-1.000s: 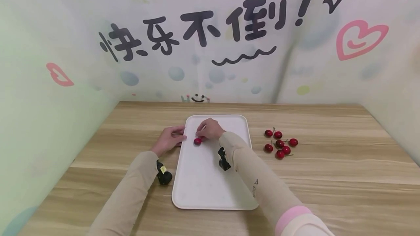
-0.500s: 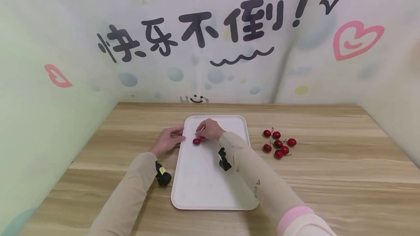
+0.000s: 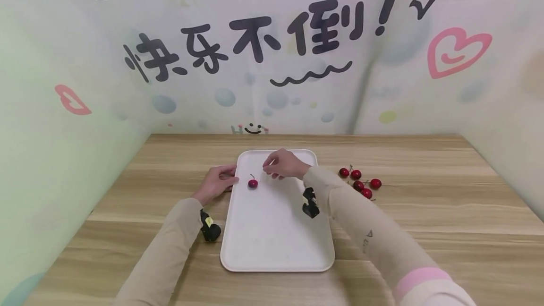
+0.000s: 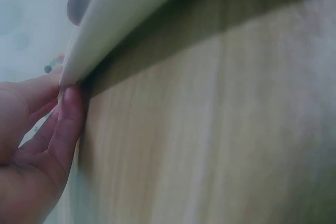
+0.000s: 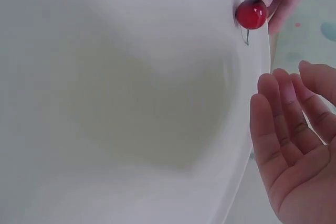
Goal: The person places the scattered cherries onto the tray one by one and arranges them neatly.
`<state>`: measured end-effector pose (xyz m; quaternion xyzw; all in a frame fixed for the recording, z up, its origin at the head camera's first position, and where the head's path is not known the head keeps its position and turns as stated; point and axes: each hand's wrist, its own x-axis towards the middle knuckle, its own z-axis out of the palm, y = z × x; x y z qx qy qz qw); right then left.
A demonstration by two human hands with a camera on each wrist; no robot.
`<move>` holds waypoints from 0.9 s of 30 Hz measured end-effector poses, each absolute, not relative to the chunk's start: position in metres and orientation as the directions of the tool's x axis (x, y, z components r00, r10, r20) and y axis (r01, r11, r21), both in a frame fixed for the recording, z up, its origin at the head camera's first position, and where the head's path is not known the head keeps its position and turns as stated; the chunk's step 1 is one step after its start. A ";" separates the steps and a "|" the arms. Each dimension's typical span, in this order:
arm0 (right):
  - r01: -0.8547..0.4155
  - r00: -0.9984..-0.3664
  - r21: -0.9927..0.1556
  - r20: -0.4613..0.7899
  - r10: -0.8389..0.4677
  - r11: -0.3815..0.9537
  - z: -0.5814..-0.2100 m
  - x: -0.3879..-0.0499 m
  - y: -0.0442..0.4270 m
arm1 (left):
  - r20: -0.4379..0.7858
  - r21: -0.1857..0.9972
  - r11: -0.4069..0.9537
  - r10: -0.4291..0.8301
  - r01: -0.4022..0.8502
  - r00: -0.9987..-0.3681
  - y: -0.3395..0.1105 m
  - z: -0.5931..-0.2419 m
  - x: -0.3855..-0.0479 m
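Observation:
A single red cherry [image 3: 252, 183] with its stem pointing up sits on the white rectangular tray [image 3: 272, 235], near the left rim. My left hand [image 3: 216, 184] grips that rim; in the left wrist view its thumb and fingers pinch the tray's edge [image 4: 123, 22]. Above the tray, to the right of the cherry, is my right hand [image 3: 285, 164]. In the right wrist view the right hand [image 5: 296, 145] holds nothing, its fingers loosely bent and apart from the cherry [image 5: 251, 13].
Several more cherries [image 3: 358, 186] with stems lie in a loose group on the wooden table [image 3: 425, 211], right of the tray. My right sleeve [image 3: 374, 221] hides part of that group. A printed backdrop [image 3: 255, 98] stands behind the table.
My right hand has let go of the cherry and moved right and slightly up. The cherry stays on the tray with its stem now in sight. My left hand keeps its place.

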<state>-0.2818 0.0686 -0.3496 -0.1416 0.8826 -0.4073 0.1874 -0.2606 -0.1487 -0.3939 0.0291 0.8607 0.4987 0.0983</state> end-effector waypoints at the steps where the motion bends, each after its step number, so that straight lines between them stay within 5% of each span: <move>1: -0.104 -0.888 -0.773 -0.211 -0.409 0.626 -0.349 -0.281 0.074 | -0.139 0.863 0.503 0.152 -0.044 -0.979 -0.149 -0.394 -0.260; 27: -0.116 -0.930 -0.817 -0.110 -0.350 0.564 -0.344 -0.272 0.216 | -0.110 0.872 0.489 0.178 -0.009 -0.978 -0.150 -0.393 -0.258</move>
